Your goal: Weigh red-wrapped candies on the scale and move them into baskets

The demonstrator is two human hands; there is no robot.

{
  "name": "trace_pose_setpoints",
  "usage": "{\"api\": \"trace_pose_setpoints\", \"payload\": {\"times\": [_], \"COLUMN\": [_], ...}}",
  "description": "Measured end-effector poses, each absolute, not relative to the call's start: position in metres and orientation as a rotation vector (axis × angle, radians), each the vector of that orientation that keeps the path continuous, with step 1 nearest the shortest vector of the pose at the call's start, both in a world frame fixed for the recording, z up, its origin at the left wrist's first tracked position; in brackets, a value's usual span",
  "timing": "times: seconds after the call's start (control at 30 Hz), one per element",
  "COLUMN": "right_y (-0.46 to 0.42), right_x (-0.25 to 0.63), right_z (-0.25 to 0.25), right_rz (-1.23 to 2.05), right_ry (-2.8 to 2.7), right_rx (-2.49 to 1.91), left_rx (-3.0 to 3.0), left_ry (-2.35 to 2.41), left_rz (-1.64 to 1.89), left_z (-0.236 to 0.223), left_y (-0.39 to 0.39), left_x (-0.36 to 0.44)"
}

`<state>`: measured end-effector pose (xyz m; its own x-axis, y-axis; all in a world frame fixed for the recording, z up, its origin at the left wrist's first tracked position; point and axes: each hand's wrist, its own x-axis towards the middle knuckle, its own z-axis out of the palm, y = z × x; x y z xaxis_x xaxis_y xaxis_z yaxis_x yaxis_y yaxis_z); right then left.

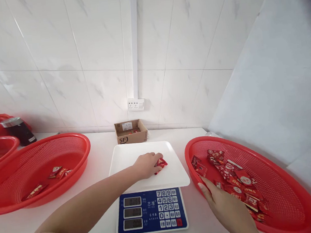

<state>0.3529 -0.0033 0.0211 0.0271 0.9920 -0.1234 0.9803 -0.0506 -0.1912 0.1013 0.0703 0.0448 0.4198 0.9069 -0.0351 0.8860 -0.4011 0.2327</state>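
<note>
My left hand (pixel 148 165) rests over the white pan of a weighing scale (pixel 126 160), fingers closed on small red packets (pixel 162 163). How many packets lie under the fingers I cannot tell. The scale's blue front panel (pixel 151 211) with displays and keys faces me. At the near left rim of the right red basket (pixel 277 166) is my right hand (pixel 224 202). Its thumb and forefinger are close together at the rim; the other fingers are hidden, and what they grip I cannot make out. Many red packets (pixel 234 175) lie in that basket beside the hand.
Left of the scale stands another red basket (pixel 75 147) with several packets (pixel 58 172). A further red basket (pixel 10 141) and a black cup (pixel 21 132) are at far left. Behind the scale sits a cardboard box (pixel 132 138), below a wall socket (pixel 136 104).
</note>
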Motion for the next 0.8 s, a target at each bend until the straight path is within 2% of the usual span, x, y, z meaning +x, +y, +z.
{"api": "trace_pose_setpoints", "payload": {"times": [0.33, 0.47, 0.6, 0.8], "right_y": [-0.003, -0.004, -0.005, -0.002], "right_x": [0.353, 0.352, 0.352, 0.355], "right_z": [0.022, 0.023, 0.022, 0.019], "right_rz": [0.356, 0.356, 0.347, 0.329], "right_ry": [-2.133, -2.135, -2.132, -2.113], "right_rx": [-2.224, -2.247, -2.230, -2.209], "left_rx": [2.298, 2.183, 1.997, 1.830], "left_ry": [1.731, 1.974, 2.445, 2.734], "left_rz": [0.399, 0.534, 0.590, 0.544], "left_z": [0.066, 0.088, 0.100, 0.086], "left_y": [0.043, 0.026, 0.010, -0.020], "left_x": [0.080, 0.023, -0.052, -0.112]}}
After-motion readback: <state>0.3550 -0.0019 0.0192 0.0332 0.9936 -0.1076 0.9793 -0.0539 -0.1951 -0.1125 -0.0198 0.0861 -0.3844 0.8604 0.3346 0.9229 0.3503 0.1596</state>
